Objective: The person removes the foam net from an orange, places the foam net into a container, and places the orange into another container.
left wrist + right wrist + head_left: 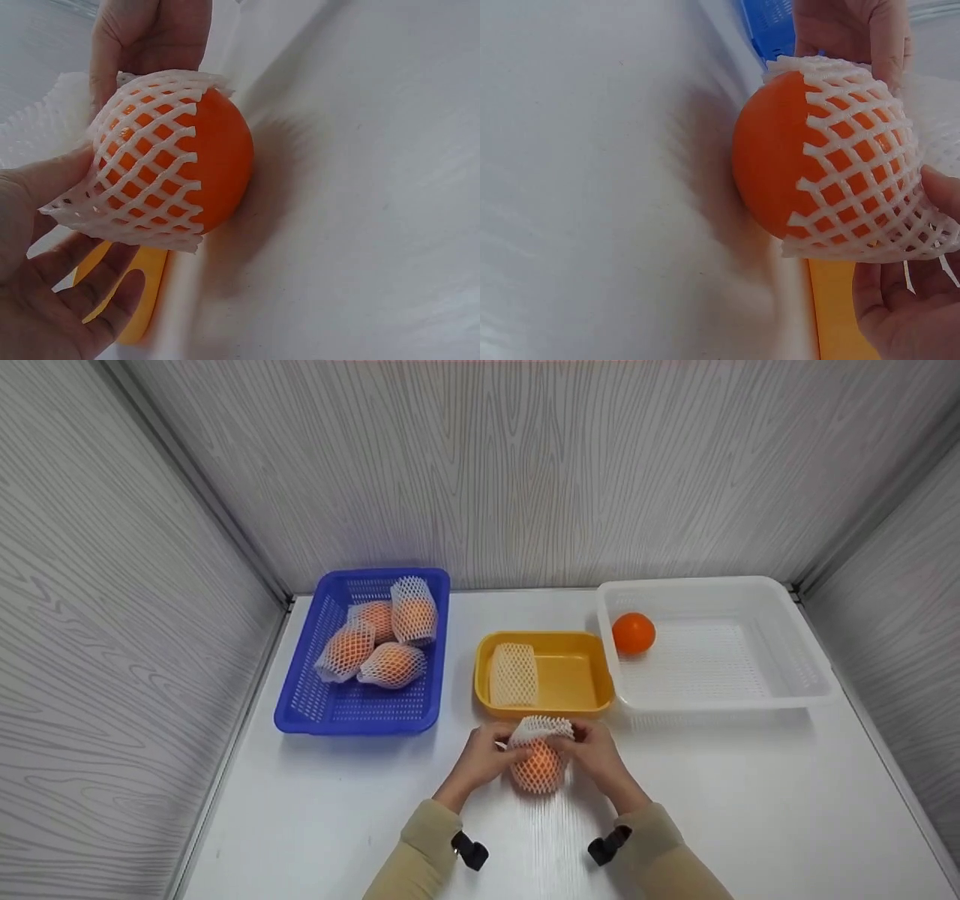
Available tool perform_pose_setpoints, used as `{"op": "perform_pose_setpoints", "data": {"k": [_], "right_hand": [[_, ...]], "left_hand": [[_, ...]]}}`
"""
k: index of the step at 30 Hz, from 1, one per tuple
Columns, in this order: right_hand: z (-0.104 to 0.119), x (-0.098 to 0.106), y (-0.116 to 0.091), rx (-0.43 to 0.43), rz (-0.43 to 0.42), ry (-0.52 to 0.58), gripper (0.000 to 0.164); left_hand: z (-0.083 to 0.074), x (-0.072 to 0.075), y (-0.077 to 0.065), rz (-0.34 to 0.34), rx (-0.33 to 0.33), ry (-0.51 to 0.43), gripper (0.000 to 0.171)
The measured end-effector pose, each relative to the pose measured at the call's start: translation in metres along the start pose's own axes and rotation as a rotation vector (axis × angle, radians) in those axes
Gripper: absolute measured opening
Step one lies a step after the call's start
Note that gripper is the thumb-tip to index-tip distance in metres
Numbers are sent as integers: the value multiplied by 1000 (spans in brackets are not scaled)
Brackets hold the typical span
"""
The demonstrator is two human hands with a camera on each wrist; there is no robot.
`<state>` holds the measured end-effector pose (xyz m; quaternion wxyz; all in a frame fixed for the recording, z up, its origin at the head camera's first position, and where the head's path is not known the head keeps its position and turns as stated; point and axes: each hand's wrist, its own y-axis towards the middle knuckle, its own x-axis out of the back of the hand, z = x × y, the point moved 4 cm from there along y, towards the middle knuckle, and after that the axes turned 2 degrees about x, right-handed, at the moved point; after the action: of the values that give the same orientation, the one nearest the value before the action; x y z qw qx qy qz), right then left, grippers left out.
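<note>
Two bare hands, left hand (484, 754) and right hand (596, 754), at either side of one orange (227, 161) partly inside a foam net (546, 725), just in front of the yellow tub (566, 679). On both sides, a pinch on the net between thumb and fingers, near the loose end beyond the fruit; lower fingers of the left hand slack beneath the mesh in the left wrist view. Grip more on the mesh than on the fruit, likely to keep the soft material spread evenly without squeezing. Two-sided hold probably for balance too, given such a round shape. Bare end of the fruit out of the net on the side away from the thumbs, low over the table (750, 802); contact with the table impossible to tell.

Left of the yellow tub, a blue basket (379, 709) with four netted oranges (394, 666), apparently within easy reach of the left hand. Inside the yellow tub, toward the left end, one flat net (514, 675), perhaps there to stay apart from the fruit. Right of the yellow tub, close against the rim, a white basket (705, 664) with one bare orange (634, 634) by the wall nearest the yellow tub, a spot likely to limit rolling.
</note>
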<state>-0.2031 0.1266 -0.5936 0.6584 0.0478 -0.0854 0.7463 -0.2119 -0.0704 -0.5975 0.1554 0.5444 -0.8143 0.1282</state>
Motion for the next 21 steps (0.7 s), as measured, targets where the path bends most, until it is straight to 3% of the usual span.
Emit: {"op": "perform_pose_setpoints", "data": {"k": [10,21], "right_hand": [[-19,3,-2,4,147,-37,30],[-11,0,0,69,25,-87,19]], "left_hand": [[-2,0,-2,-82,-37,-14,22],[2,5,-8,-31,21,-27,33]]}}
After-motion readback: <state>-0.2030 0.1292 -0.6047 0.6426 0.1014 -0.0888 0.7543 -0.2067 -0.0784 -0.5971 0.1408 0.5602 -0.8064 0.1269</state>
